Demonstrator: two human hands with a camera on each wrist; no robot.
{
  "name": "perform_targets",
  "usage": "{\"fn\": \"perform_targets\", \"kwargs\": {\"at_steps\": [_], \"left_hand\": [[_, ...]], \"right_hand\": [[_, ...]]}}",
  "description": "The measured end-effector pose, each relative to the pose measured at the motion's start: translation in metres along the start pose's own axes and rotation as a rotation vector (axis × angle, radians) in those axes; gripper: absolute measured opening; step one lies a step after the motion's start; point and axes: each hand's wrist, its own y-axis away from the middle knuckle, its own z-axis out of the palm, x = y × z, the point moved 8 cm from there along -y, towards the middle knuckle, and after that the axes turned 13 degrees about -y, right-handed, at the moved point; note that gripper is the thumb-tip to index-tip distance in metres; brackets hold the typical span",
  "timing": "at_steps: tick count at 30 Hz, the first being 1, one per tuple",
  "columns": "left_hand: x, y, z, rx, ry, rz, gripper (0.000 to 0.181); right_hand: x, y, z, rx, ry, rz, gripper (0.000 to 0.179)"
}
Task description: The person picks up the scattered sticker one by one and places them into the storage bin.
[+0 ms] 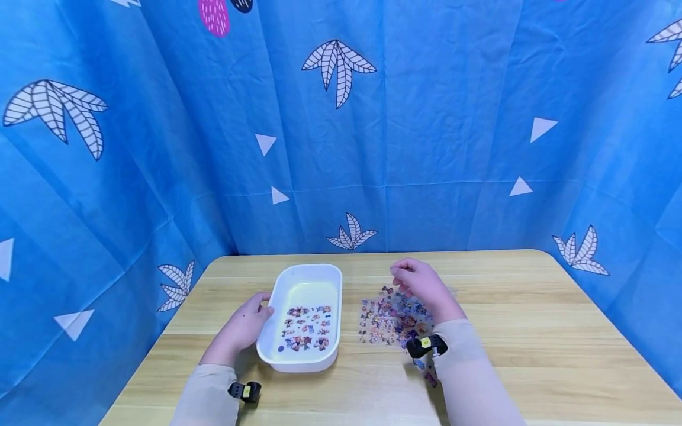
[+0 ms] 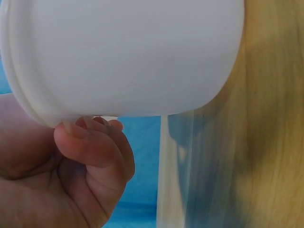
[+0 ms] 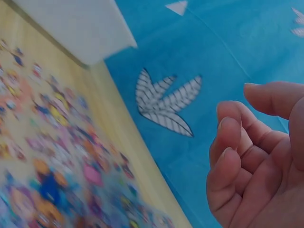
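My left hand (image 1: 246, 326) grips the left rim of a white plastic basin (image 1: 310, 293), thumb over the edge. In the left wrist view the curled fingers (image 2: 97, 147) lie against the basin's outer wall (image 2: 137, 57). Small colourful cartoon stickers (image 1: 308, 328) lie in rows on the basin's floor, in its nearer half. Over a spread of clear sheets with similar stickers (image 1: 385, 324) hovers my right hand (image 1: 424, 285). In the right wrist view its fingers are loosely bent, with a gap between thumb and fingertips and nothing between them.
Both stand on a light wooden table (image 1: 543, 343), the basin left of the sticker spread. Some stickers (image 1: 430, 377) show from under the right forearm. A blue patterned curtain (image 1: 426, 130) hangs behind the table and along its sides. Each wrist wears a small black camera (image 1: 245, 391).
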Motion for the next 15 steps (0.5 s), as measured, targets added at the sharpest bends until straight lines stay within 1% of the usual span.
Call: {"fn": "perform_targets", "kwargs": {"at_steps": [3,7,12,15], "left_hand": [[-0.001,-0.001,0.0,0.001,0.001,0.003,0.046],[-0.001,-0.001,0.0,0.004,0.014,0.006,0.046],[-0.001,-0.002,0.002,-0.004,0.035,-0.007,0.045],[-0.002,-0.003,0.001,-0.005,0.043,-0.024,0.045]], "right_hand": [[-0.001,-0.001,-0.017,0.023,-0.007,-0.006,0.03],[-0.003,-0.001,-0.039,0.062,0.018,-0.017,0.031],[-0.01,-0.001,-0.058,0.084,0.12,-0.011,0.032],[-0.016,-0.005,-0.068,0.076,0.199,-0.012,0.035]]}}
